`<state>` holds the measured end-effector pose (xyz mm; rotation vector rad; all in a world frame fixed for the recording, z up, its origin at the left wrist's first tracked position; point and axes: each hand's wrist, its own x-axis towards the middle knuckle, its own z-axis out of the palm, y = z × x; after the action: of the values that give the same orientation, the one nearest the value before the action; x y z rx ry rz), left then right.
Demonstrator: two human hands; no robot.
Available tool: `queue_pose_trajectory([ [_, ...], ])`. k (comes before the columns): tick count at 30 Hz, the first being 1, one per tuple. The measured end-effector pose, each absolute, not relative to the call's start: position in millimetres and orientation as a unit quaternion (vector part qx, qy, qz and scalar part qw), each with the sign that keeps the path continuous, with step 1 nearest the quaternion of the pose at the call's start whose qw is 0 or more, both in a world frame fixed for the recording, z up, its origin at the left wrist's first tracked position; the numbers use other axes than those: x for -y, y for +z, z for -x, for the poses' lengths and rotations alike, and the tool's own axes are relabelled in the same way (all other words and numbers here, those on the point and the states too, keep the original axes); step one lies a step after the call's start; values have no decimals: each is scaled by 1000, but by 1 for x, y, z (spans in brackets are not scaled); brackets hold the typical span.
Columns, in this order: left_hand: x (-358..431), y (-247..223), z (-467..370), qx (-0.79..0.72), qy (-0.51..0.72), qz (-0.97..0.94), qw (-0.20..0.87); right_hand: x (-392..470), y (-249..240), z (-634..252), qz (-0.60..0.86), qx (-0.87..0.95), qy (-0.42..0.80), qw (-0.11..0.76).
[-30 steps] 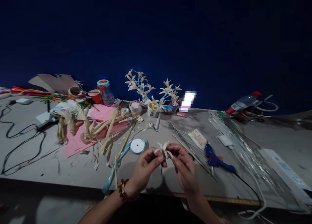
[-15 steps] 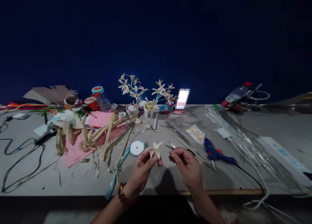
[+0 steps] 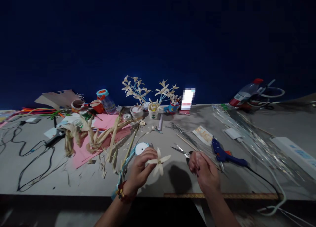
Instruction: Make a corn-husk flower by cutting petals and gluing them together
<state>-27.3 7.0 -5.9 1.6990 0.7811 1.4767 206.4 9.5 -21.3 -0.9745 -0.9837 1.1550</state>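
Note:
A pale handmade flower [image 3: 160, 161] with narrow pointed petals is pinched in my left hand [image 3: 142, 166], its face turned toward me. My right hand [image 3: 203, 169] is apart from it, to the right, with the fingers curled in; whatever they hold, if anything, is hidden. Right beside those fingers lies a pair of scissors [image 3: 182, 150], blades pointing left and dark handles partly covered by the hand. Behind my left hand rests a white ribbon spool [image 3: 141, 148] with light blue ribbon [image 3: 122, 169] trailing toward the table edge.
Finished-looking flower sprays [image 3: 135, 88] stand in small pots at the back, near a lit phone [image 3: 187, 99]. Dried husks [image 3: 98, 139] cover pink paper [image 3: 80, 154] on the left. A blue glue gun [image 3: 225, 156], wire bundles [image 3: 247, 131] and a power strip [image 3: 295, 151] lie right.
My left hand has turned the flower's face toward me. My right hand has moved right and rolled over, beside the scissors, which now show more. The view has shifted slightly.

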Motion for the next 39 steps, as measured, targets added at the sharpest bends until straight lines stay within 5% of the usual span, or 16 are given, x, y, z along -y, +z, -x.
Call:
queue_pose_trajectory([
  [12,-6,-24,30,-329,564,-659,373,-15,-36,-210,497,598,380,501],
  [20,-2,-16,21,-332,582,-603,432,-20,-22,-200,508,721,179,436],
  [29,5,-16,10,-375,595,-531,473,-6,15,-162,341,699,304,550],
  [39,10,-17,-3,-370,604,-483,514,-7,11,-149,326,628,415,572],
])
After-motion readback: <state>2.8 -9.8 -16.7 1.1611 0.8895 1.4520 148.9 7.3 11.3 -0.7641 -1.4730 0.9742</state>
